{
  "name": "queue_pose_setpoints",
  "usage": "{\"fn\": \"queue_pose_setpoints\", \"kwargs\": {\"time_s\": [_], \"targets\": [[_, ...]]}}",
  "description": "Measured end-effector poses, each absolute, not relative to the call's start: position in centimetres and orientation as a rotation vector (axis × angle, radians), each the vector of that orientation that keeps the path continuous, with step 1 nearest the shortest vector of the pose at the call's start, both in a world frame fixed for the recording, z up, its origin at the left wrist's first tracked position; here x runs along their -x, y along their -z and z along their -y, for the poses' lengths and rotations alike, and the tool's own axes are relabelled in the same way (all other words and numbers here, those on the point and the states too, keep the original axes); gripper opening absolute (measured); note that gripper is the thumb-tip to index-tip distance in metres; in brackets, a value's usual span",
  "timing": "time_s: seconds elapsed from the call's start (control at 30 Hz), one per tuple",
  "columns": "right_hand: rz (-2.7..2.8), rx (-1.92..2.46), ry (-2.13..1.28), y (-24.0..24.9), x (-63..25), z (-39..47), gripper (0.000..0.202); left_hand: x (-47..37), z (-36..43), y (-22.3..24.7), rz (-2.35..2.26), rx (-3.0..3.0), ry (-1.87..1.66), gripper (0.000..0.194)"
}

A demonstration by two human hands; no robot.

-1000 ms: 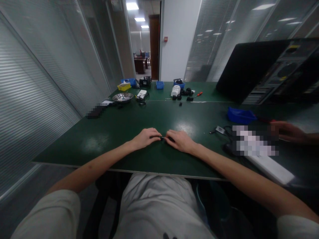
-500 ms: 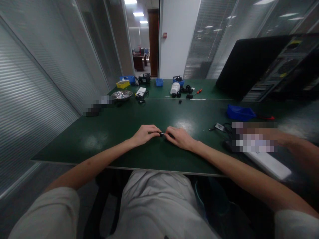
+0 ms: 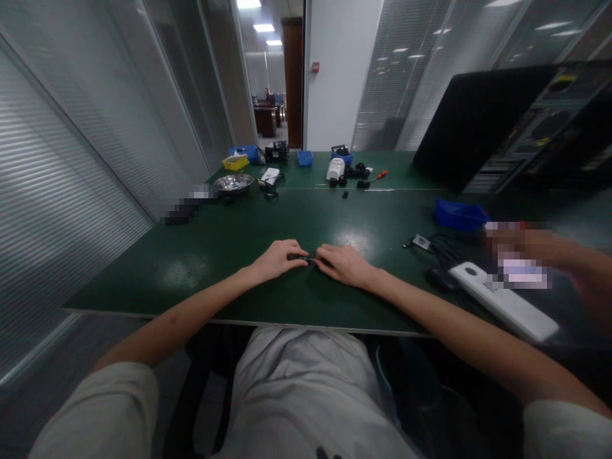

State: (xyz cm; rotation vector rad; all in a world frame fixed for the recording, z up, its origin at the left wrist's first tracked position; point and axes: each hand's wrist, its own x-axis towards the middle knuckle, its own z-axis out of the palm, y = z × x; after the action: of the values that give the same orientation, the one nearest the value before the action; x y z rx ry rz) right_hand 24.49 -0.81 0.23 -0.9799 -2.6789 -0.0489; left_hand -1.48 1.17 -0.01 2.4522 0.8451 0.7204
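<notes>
My left hand [image 3: 280,258] pinches a small dark part [image 3: 302,258] between thumb and fingers, just above the green table [image 3: 239,229]. Closed opposite it, my right hand [image 3: 342,262] grips a tool with a thin metal shaft [image 3: 312,259], whose tip points at or touches the dark part. The tool's handle is hidden inside the right hand, so its exact kind does not show. Both forearms reach over the table's front edge, and the hands are almost touching each other.
At the right, another person's hand [image 3: 526,247] is near a long white device [image 3: 504,303], a black mouse [image 3: 440,279] and a blue tray [image 3: 461,215]. A metal dish [image 3: 234,183], a white camera-like unit [image 3: 335,169] and a red screwdriver [image 3: 381,174] lie further back. A computer case [image 3: 521,140] stands far right.
The dark part shows more between my left fingers; my hands have hardly moved. The other person's hand has shifted right, off the white device.
</notes>
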Motion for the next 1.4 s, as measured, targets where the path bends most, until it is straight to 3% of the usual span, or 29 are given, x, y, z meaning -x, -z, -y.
{"fn": "queue_pose_setpoints", "kwargs": {"time_s": [0.4,0.93,1.4], "targets": [[2.6,0.96,-0.088,0.14,-24.75,0.64,0.026,1.23,-0.88,0.23,-0.744,-2.433,-0.84,0.026],[2.622,0.984,-0.016,-0.01,-24.45,0.9,0.028,1.29,-1.24,0.33,-0.806,-2.326,-0.794,0.027],[2.718,0.902,0.101,0.01,-24.18,0.86,0.029,0.85,-0.86,0.03,-0.758,-2.571,-0.698,0.023]]}}
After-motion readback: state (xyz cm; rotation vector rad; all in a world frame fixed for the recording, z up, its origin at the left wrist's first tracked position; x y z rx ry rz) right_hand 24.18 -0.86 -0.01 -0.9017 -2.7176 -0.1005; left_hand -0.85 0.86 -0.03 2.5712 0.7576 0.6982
